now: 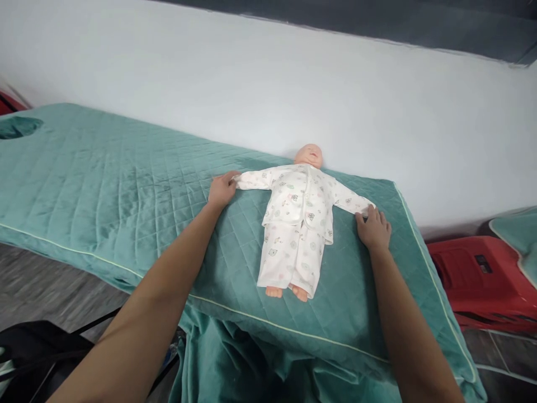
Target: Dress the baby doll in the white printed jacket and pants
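Observation:
A baby doll (309, 155) lies on its back on a green quilted bed cover (126, 190), dressed in a white printed top (300, 196) and matching trousers (289, 254). Its arms are spread out to both sides and its bare feet point toward me. My left hand (222, 189) pinches the cuff of the sleeve on the left side. My right hand (373, 226) rests with curled fingers on the end of the other sleeve.
A white wall (293, 84) runs right behind the bed. A red plastic object (478, 274) stands on the floor at the right. A black bag (37, 347) sits at the lower left. A round hole (17, 127) shows in the bed at far left.

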`<control>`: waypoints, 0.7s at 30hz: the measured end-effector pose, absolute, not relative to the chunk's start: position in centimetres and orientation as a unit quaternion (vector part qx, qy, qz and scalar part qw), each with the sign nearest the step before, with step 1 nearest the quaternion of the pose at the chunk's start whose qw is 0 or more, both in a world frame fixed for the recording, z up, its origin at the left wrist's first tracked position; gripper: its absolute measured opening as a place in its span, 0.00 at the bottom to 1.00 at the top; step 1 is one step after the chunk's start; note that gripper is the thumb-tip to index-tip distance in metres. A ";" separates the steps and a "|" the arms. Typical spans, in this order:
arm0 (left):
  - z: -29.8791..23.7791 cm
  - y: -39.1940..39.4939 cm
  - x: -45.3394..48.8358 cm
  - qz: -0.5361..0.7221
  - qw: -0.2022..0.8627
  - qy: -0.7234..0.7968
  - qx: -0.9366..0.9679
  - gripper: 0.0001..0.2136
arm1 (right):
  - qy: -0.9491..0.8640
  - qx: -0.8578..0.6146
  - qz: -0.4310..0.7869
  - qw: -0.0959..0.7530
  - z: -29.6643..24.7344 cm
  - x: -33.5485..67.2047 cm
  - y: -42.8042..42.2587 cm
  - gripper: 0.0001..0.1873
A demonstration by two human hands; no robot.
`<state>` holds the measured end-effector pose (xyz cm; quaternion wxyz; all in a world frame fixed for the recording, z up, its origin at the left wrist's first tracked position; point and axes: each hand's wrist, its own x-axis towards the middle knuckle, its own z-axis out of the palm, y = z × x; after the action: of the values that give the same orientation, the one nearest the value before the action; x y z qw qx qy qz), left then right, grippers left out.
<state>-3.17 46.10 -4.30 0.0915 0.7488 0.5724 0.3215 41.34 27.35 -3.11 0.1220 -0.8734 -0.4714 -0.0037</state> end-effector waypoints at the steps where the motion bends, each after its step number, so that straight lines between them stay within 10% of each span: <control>1: -4.2 46.0 -3.1 0.317 0.095 0.575 0.748 0.17 | -0.471 -0.874 -0.004 0.123 -3.1 41.4 27.4 0.37; 21: -3.3 45.0 -3.1 0.276 0.081 0.650 0.704 0.20 | -0.469 -0.872 -0.013 0.136 -3.7 42.0 27.6 0.39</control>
<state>-3.10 45.00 -3.33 0.0806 0.7038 0.6497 0.2757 42.01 27.63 -3.71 0.1363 -0.8724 -0.4693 -0.0126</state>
